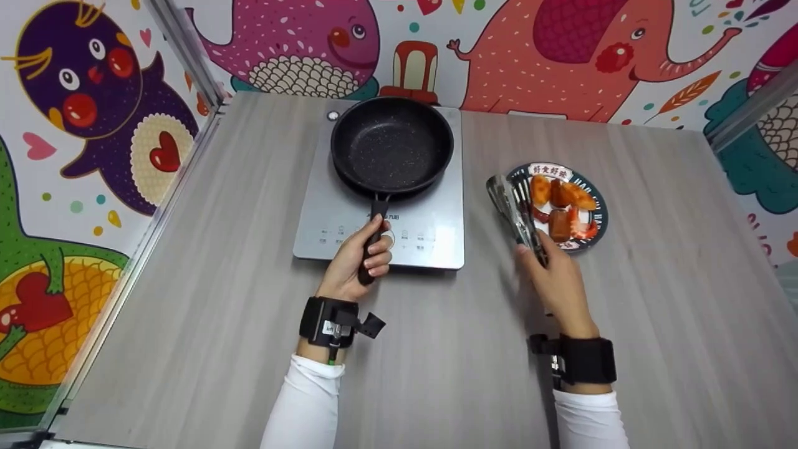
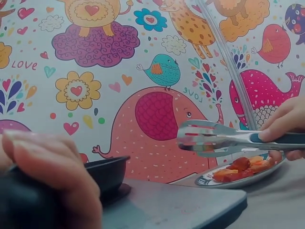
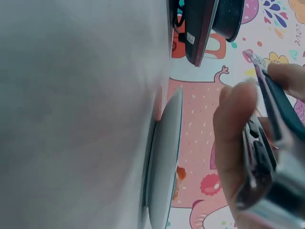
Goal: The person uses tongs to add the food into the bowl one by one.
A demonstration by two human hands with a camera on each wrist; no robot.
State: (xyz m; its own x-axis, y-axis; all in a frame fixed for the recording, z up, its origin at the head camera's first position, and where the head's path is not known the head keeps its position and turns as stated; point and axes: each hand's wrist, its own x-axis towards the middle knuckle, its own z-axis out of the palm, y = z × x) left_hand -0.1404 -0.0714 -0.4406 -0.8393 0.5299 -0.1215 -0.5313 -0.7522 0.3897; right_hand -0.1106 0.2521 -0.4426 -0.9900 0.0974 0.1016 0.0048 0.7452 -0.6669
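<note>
A black frying pan (image 1: 393, 146) rests on a silver induction cooktop (image 1: 436, 249), and its inside looks bare. My left hand (image 1: 360, 255) grips the pan's handle, fingers curled round it. In my right hand (image 1: 555, 280) is a pair of metal tongs (image 1: 512, 206) with dark grips, held above the table beside the plate. The tongs' slotted heads stand apart in the left wrist view, with no food visible between them. Close to the tongs, a dark-rimmed plate (image 1: 600, 212) carries several pieces of orange and brown food (image 1: 559, 224).
The grey wood-grain table (image 1: 436, 362) spreads around the cooktop and plate. Walls printed with cartoon animals (image 1: 573, 56) enclose the back and sides, with metal corner posts (image 1: 187, 56) between the panels. A cable (image 3: 178, 19) shows by the cooktop in the right wrist view.
</note>
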